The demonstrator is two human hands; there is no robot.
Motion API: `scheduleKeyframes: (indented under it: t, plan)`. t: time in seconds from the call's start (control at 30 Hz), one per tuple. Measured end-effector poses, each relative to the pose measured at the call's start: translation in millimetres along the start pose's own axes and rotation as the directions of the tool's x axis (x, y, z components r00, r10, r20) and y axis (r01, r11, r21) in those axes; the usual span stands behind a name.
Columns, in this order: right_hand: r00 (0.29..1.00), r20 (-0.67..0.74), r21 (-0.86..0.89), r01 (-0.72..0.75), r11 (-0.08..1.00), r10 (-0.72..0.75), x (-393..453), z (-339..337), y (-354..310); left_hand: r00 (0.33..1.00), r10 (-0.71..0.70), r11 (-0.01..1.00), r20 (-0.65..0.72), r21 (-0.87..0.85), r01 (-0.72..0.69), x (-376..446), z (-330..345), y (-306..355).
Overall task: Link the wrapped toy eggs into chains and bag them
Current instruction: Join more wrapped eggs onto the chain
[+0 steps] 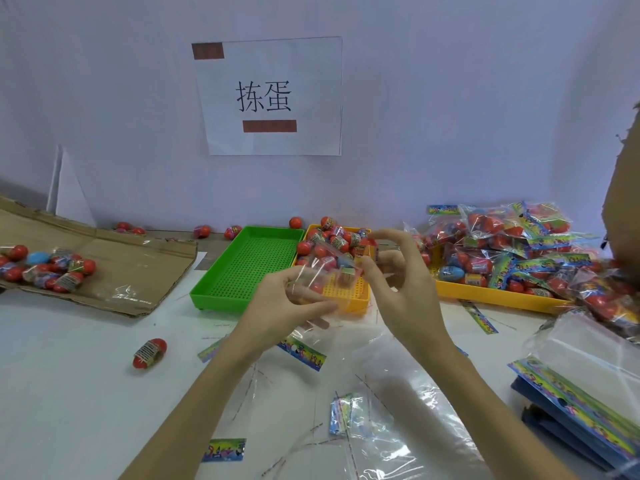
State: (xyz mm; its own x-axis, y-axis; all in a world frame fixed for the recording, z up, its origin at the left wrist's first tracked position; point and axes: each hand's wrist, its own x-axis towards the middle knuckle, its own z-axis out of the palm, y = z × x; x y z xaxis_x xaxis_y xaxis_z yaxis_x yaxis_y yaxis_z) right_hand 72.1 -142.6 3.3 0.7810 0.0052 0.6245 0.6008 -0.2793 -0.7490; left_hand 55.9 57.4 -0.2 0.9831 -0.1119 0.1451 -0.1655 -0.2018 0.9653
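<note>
My left hand [289,299] and my right hand [401,285] hold a clear plastic bag [320,271] between them above the table, in front of a small yellow tray [346,299]. The left fingers grip the bag's lower edge. The right thumb and forefinger pinch its upper right edge. Wrapped toy eggs [332,240], mostly red, fill the far part of that yellow tray. One loose red egg [150,353] lies on the white table to the left.
A green perforated tray [242,268] stands left of the yellow one. Filled bags [512,244] pile on a larger yellow tray at right. Cardboard [114,265] with eggs lies at left. Empty bags [398,393], printed header cards [571,403] and stickers cover the near table.
</note>
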Motion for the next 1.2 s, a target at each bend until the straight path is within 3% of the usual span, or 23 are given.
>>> scheduleKeyframes:
  t: [0.1, 0.27, 0.63, 0.8, 0.97, 1.2]
  plan:
    - [0.996, 0.045, 0.142, -0.077, 0.987, 0.072, 1, -1, -11, 0.998, 0.053, 0.998, 0.026, 0.036, -0.054, -2, 7, -1]
    - [0.981, 0.171, 0.003, -0.088, 0.996, 0.087, 1, -6, -11, 0.993, 0.112, 0.99, 0.044, 0.075, -0.116, -2, 10, -3]
    - [0.949, 0.282, 0.089, -0.172, 0.981, 0.141, 0, -4, -11, 0.982, 0.182, 0.978, 0.043, 0.1, -0.186, 0, 10, -9]
    - [0.943, 0.29, 0.12, -0.205, 0.971, 0.163, -1, -2, -13, 0.971, 0.23, 0.971, 0.056, 0.047, -0.233, -1, 14, -6]
    - [0.954, 0.241, 0.038, -0.193, 0.981, 0.178, -5, 0, -12, 0.963, 0.217, 0.975, 0.162, -0.081, -0.206, -2, 16, 0]
    - [0.971, 0.145, -0.06, -0.184, 0.981, 0.191, -3, -1, -8, 0.974, 0.225, 0.974, -0.01, 0.004, -0.225, 1, 14, -5]
